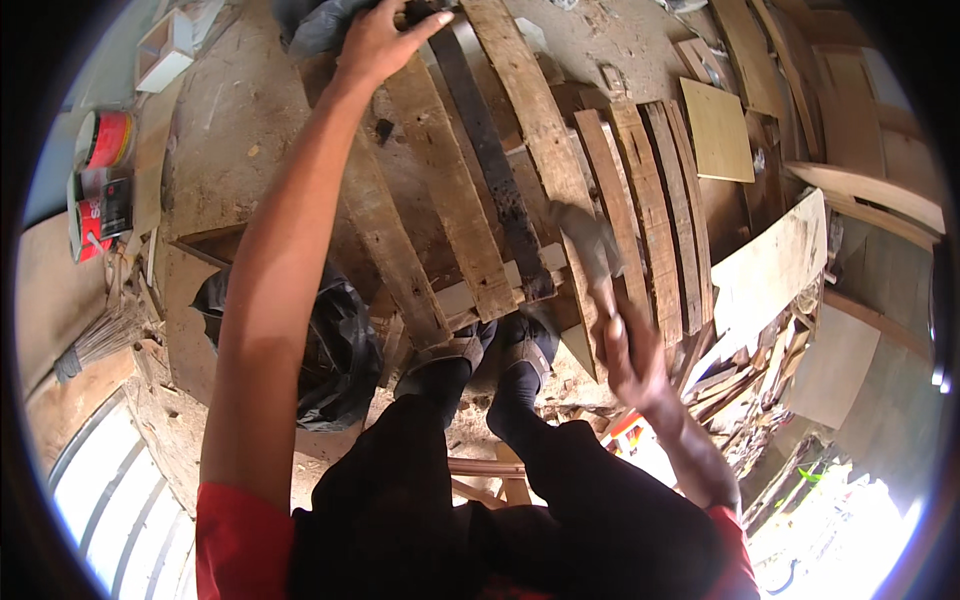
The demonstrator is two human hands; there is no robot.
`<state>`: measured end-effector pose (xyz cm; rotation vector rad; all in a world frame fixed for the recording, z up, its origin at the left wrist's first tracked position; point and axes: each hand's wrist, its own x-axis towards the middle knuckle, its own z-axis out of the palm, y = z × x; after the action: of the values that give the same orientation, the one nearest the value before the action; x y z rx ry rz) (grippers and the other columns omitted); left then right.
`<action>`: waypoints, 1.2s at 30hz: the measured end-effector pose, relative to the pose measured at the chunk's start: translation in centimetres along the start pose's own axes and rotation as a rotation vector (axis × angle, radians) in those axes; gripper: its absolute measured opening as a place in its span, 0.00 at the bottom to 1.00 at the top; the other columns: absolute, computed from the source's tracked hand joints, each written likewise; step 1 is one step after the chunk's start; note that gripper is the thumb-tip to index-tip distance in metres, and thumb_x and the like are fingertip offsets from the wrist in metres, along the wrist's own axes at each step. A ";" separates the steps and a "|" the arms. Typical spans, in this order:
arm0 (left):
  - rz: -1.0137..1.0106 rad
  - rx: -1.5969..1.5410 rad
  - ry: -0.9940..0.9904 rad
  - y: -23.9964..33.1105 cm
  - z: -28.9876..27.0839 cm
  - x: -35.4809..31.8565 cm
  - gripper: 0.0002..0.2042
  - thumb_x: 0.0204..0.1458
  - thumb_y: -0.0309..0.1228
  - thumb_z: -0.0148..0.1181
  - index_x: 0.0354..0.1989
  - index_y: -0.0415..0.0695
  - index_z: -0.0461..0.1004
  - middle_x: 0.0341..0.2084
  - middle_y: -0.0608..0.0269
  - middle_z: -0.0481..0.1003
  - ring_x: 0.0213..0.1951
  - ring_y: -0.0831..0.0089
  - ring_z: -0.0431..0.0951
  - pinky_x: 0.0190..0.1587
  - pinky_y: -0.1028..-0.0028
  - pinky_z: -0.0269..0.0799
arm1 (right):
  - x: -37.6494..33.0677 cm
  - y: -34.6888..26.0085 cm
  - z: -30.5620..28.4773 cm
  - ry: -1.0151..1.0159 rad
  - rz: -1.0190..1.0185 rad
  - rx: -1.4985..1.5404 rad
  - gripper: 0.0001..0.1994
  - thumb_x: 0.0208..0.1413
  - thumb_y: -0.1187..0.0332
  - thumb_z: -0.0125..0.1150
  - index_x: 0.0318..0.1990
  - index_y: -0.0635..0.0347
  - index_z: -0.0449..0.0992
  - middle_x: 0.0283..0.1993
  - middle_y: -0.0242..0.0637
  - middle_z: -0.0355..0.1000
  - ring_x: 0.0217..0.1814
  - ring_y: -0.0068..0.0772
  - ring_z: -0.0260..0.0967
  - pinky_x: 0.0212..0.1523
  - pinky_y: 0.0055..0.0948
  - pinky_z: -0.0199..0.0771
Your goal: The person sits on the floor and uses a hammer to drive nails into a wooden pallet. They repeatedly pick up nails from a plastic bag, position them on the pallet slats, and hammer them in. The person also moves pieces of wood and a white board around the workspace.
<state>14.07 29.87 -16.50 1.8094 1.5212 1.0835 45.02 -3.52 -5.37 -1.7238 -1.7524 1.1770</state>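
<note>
Several weathered wooden planks lie side by side across a frame below me. My left hand (385, 45) reaches to the far end of a dark plank (487, 155), with the thumb across it and the other fingers partly cut off by the upper edge; it appears to grip that end. In my right hand (632, 355) is the handle of a hammer, the fingers wrapped round it and slightly blurred. The grey hammer head (588, 243) is over a lighter plank (530, 90). Whether it touches the wood, I cannot tell.
My feet (440, 375) stand at the near ends of the planks. A black plastic bag (335, 350) sits at the left, and red cans (103, 138) stand farther left. Scrap wood (750, 375) is heaped at the right, near a pale board (770, 265) and a yellowish panel (717, 130).
</note>
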 end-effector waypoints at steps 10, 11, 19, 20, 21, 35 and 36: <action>0.432 0.480 -0.292 9.9 9.1 -10.9 0.37 0.63 0.62 0.36 0.75 0.54 0.45 0.75 0.51 0.39 0.75 0.50 0.36 0.71 0.37 0.26 | -5.9 2.0 2.0 -0.170 0.076 0.003 0.17 0.68 0.59 0.51 0.51 0.66 0.68 0.23 0.52 0.72 0.25 0.58 0.75 0.24 0.48 0.73; 0.483 0.533 -0.284 10.0 9.7 -12.2 0.37 0.63 0.61 0.37 0.75 0.52 0.46 0.75 0.50 0.43 0.75 0.52 0.38 0.72 0.41 0.26 | -6.2 1.6 2.0 -0.164 0.011 0.013 0.16 0.68 0.60 0.51 0.51 0.66 0.68 0.23 0.51 0.72 0.24 0.57 0.75 0.24 0.47 0.73; 0.503 0.733 -0.305 10.6 10.1 -12.5 0.33 0.63 0.53 0.46 0.71 0.45 0.56 0.72 0.49 0.52 0.74 0.54 0.46 0.72 0.44 0.33 | -6.8 2.9 2.5 -0.025 -0.118 -0.124 0.17 0.65 0.60 0.56 0.44 0.70 0.70 0.24 0.45 0.71 0.15 0.40 0.70 0.13 0.37 0.68; 0.493 0.751 -0.318 10.7 9.9 -12.4 0.33 0.63 0.53 0.46 0.71 0.45 0.56 0.72 0.49 0.52 0.74 0.55 0.46 0.72 0.44 0.33 | -6.8 2.0 1.5 -0.055 -0.164 -0.067 0.17 0.65 0.60 0.56 0.44 0.70 0.70 0.24 0.45 0.71 0.14 0.39 0.70 0.13 0.37 0.68; 0.485 0.766 -0.332 10.9 9.8 -12.3 0.33 0.63 0.53 0.45 0.71 0.45 0.56 0.72 0.49 0.52 0.74 0.55 0.46 0.72 0.44 0.33 | -6.9 1.3 0.8 -0.081 -0.208 -0.013 0.17 0.65 0.60 0.56 0.43 0.70 0.71 0.24 0.45 0.71 0.14 0.39 0.69 0.12 0.37 0.67; 0.476 0.824 -0.368 11.3 10.0 -12.3 0.32 0.64 0.54 0.43 0.71 0.46 0.58 0.72 0.50 0.52 0.74 0.55 0.47 0.72 0.44 0.35 | -6.2 4.1 1.9 0.034 -0.245 -0.385 0.16 0.66 0.60 0.55 0.46 0.66 0.68 0.19 0.47 0.69 0.15 0.44 0.72 0.14 0.42 0.69; 0.476 0.820 -0.366 11.2 10.0 -12.4 0.32 0.64 0.54 0.43 0.71 0.46 0.58 0.72 0.50 0.52 0.74 0.55 0.47 0.72 0.44 0.35 | -5.9 4.3 1.5 -0.047 -0.188 -0.281 0.16 0.66 0.59 0.54 0.46 0.66 0.68 0.20 0.48 0.69 0.16 0.45 0.73 0.15 0.43 0.70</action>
<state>28.02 16.28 -15.72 2.8357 1.4358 0.2327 47.34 -10.09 -8.07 -1.6447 -2.1409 0.9340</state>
